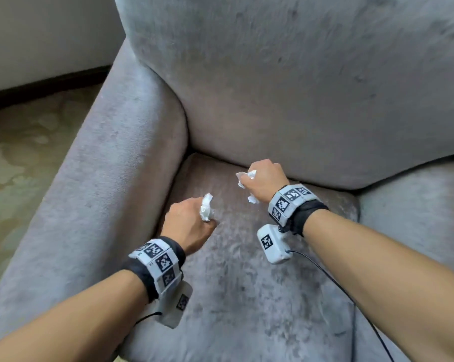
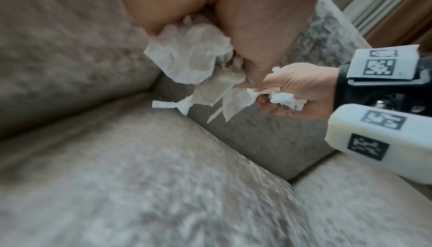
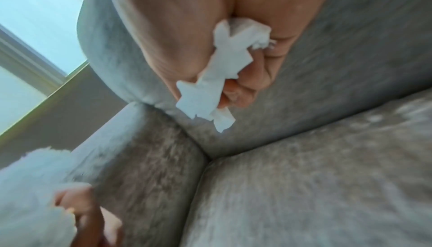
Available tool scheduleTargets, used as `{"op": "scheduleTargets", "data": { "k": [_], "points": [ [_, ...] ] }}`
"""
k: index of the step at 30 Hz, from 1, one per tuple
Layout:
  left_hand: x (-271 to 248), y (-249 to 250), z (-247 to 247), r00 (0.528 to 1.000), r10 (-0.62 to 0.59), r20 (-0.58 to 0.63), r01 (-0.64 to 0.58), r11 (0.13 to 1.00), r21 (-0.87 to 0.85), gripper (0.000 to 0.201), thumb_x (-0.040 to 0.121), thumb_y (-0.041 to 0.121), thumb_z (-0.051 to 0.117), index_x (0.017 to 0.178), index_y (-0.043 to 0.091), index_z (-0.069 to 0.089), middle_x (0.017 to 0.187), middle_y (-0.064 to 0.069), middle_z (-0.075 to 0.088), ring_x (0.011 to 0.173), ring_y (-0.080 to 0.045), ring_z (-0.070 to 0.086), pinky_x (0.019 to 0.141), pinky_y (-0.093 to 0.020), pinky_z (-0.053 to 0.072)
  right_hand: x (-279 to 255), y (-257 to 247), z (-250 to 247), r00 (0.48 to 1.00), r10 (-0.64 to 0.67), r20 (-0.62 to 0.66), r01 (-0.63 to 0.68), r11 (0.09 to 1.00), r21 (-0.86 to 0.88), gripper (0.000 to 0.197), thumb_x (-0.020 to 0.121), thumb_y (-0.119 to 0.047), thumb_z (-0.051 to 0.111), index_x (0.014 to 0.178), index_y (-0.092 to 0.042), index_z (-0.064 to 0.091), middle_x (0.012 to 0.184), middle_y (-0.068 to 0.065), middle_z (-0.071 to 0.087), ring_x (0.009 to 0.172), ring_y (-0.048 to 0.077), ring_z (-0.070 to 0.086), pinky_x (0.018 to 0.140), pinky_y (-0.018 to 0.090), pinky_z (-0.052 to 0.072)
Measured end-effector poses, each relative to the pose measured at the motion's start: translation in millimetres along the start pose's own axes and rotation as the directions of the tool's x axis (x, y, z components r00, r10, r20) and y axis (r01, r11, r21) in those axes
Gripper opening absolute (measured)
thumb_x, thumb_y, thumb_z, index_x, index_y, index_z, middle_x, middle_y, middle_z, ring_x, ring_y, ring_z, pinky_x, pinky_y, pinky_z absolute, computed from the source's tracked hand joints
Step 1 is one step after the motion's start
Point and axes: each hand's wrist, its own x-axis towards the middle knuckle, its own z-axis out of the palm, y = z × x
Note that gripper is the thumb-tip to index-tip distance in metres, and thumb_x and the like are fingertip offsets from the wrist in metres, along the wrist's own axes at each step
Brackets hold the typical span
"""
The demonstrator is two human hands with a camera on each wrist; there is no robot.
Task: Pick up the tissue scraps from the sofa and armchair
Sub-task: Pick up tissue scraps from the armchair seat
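Both hands hover over the grey velvet sofa seat (image 1: 247,296) near its left corner. My left hand (image 1: 192,226) is curled into a fist round a wad of white tissue scraps (image 1: 206,207); the same wad (image 2: 191,57) bulges from the fist in the left wrist view. My right hand (image 1: 263,180) grips more white tissue scraps (image 1: 247,176), with a shred hanging below the fist (image 1: 252,199). In the right wrist view these scraps (image 3: 217,77) stick out between the curled fingers. No loose scrap shows on the seat around the hands.
The sofa's left armrest (image 1: 103,178) runs beside my left hand, and the back cushion (image 1: 299,100) rises just behind both hands. A second seat cushion (image 1: 414,210) lies to the right. Patterned floor (image 1: 24,142) and a wall sit left of the armrest.
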Motion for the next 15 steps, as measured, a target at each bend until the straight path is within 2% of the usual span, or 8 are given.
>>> {"op": "scheduleTargets", "data": {
  "k": [4, 6, 8, 11, 13, 15],
  "points": [
    [-20, 63, 49, 0.984, 0.114, 0.137, -0.119, 0.992, 0.029, 0.031, 0.078, 0.030, 0.068, 0.064, 0.021, 0.042, 0.064, 0.007, 0.054, 0.066, -0.024, 0.052, 0.054, -0.028, 0.034, -43, 63, -39, 0.992, 0.073, -0.100, -0.075, 0.997, -0.019, 0.030, 0.086, -0.028, 0.058, 0.070, -0.004, 0.061, 0.072, 0.014, 0.063, 0.081, 0.030, 0.047, 0.068, 0.030, 0.038],
    [-28, 86, 85, 0.957, 0.187, 0.222, -0.204, 0.978, 0.053, 0.028, 0.078, 0.031, 0.068, 0.067, 0.022, 0.044, 0.067, 0.004, 0.057, 0.067, -0.026, 0.056, 0.056, -0.027, 0.035, -67, 96, -49, 0.983, 0.111, -0.146, -0.115, 0.993, -0.019, 0.026, 0.084, -0.021, 0.058, 0.078, 0.003, 0.065, 0.077, 0.017, 0.067, 0.081, 0.030, 0.048, 0.066, 0.029, 0.035],
    [-36, 105, 122, 0.925, 0.237, 0.296, -0.270, 0.960, 0.074, 0.018, 0.080, 0.031, 0.066, 0.077, 0.022, 0.051, 0.077, 0.000, 0.065, 0.074, -0.028, 0.062, 0.058, -0.029, 0.037, -90, 129, -56, 0.969, 0.149, -0.195, -0.161, 0.986, -0.045, 0.021, 0.084, -0.019, 0.058, 0.080, 0.001, 0.066, 0.079, 0.016, 0.066, 0.084, 0.033, 0.052, 0.065, 0.028, 0.030],
    [-50, 132, 170, 0.889, 0.266, 0.373, -0.312, 0.947, 0.068, 0.012, 0.083, 0.022, 0.057, 0.095, 0.019, 0.059, 0.086, -0.003, 0.068, 0.078, -0.027, 0.062, 0.061, -0.029, 0.042, -118, 177, -63, 0.951, 0.201, -0.236, -0.211, 0.977, -0.017, 0.017, 0.085, -0.019, 0.055, 0.090, -0.006, 0.065, 0.098, 0.016, 0.068, 0.100, 0.037, 0.057, 0.077, 0.031, 0.041],
    [-58, 147, 199, 0.858, 0.300, 0.417, -0.353, 0.934, 0.055, 0.013, 0.083, 0.018, 0.050, 0.094, 0.020, 0.058, 0.084, -0.003, 0.067, 0.074, -0.026, 0.060, 0.062, -0.029, 0.043, -133, 203, -66, 0.939, 0.228, -0.257, -0.235, 0.972, 0.004, 0.018, 0.087, -0.019, 0.053, 0.096, -0.006, 0.062, 0.106, 0.017, 0.066, 0.105, 0.038, 0.055, 0.084, 0.034, 0.044],
    [-63, 159, 224, 0.836, 0.322, 0.445, -0.388, 0.920, 0.063, 0.011, 0.085, 0.019, 0.050, 0.095, 0.020, 0.056, 0.085, -0.003, 0.066, 0.074, -0.025, 0.059, 0.062, -0.029, 0.044, -146, 224, -69, 0.932, 0.248, -0.264, -0.252, 0.967, 0.020, 0.020, 0.089, -0.020, 0.052, 0.101, -0.006, 0.061, 0.109, 0.017, 0.065, 0.108, 0.038, 0.053, 0.086, 0.034, 0.043]
  ]
}}
